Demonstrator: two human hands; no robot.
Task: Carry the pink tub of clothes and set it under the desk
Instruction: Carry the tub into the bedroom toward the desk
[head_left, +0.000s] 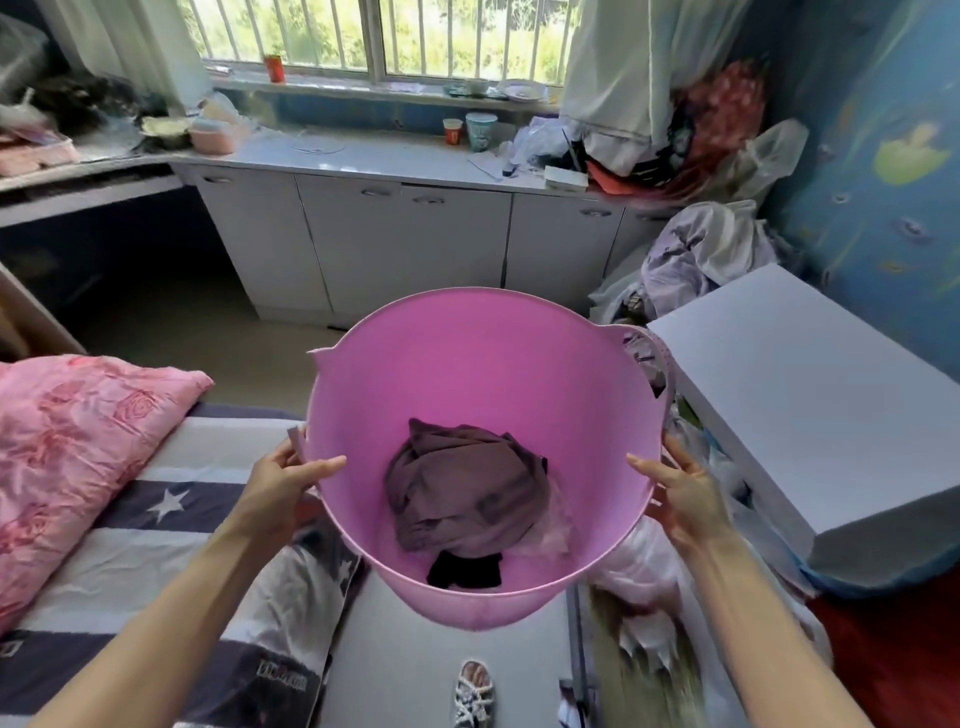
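Observation:
A pink tub hangs in the air in front of me, tilted so I look into it. A brownish-purple garment and a small black one lie at its bottom. My left hand grips the tub's left rim, thumb inside. My right hand grips the right rim the same way. The desk runs along the far left, with a dark open space beneath it.
White cabinets stand under the window counter ahead. A bed with a striped sheet and pink pillow is on my left. A white box and piled bags and clothes crowd the right. A shoe lies on the floor.

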